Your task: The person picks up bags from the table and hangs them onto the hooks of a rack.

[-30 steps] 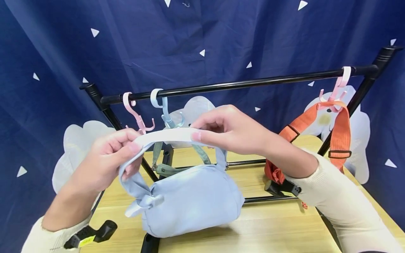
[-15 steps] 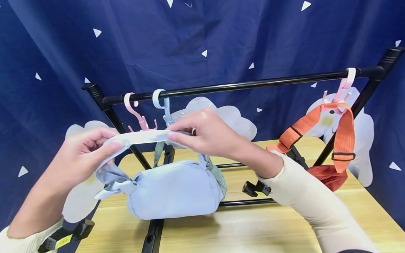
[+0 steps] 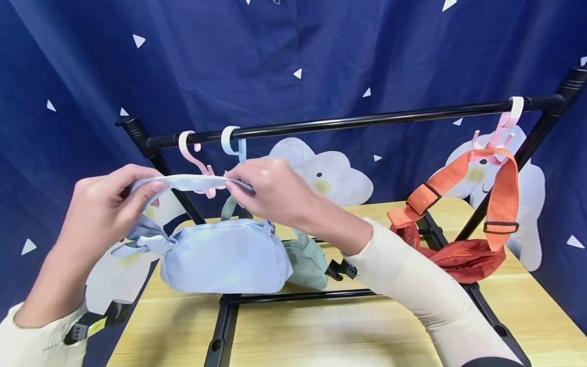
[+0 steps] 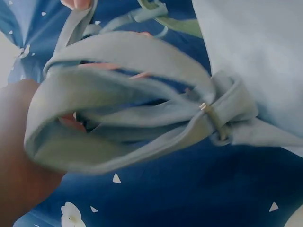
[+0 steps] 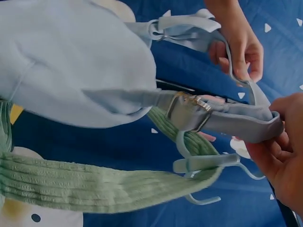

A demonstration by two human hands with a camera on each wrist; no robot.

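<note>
A light blue fabric bag [image 3: 224, 257] hangs from its strap [image 3: 194, 182], which both hands hold up. My left hand [image 3: 107, 204] pinches the strap's left part between thumb and fingers, above a knotted bow [image 3: 153, 243]. Farther right along the strap, my right hand [image 3: 270, 188] pinches it, and the right wrist view shows the strap folded there beside a metal buckle [image 5: 189, 111]. Just behind the raised strap, a pink hook [image 3: 189, 150] hangs from the black rail [image 3: 348, 124], its lower prongs partly covered. A light blue hook [image 3: 228, 140] beside it is partly hidden by my right hand.
A green corduroy bag [image 3: 306, 262] hangs from the blue hook by its strap [image 5: 94, 187], behind the blue bag. At the right, an orange strap [image 3: 502, 199] loops over another pink hook [image 3: 500, 130], with a red bag [image 3: 472, 260] below. The rack stands on a wooden table [image 3: 339, 336].
Both hands have moved left and farther from the camera with the blue bag, bringing the strap in front of the left pink hook. More of the green and red bags shows now.
</note>
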